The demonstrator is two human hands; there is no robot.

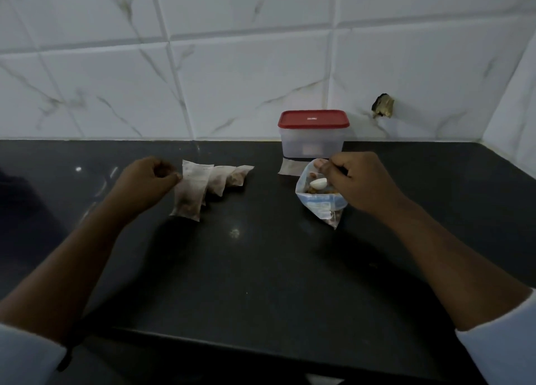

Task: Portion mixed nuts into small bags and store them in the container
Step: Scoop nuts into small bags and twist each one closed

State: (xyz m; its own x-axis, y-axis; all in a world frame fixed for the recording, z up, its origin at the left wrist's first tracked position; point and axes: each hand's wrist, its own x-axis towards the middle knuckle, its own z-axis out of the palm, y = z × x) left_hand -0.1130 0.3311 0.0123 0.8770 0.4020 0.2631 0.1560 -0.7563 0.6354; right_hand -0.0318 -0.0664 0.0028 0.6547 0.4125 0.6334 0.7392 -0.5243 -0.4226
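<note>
Scooping inside the open nut bag [319, 206], the right hand [359, 181] grips a white spoon [317, 183]. The left hand [148, 181] pinches the top edge of a small bag [188, 194] lying on the desk [261, 268]. The container [312, 145] stands just behind, lid [313, 119] on. With nothing steadying the nut bag, lifting a loaded spoon could tip it and scatter nuts.
</note>
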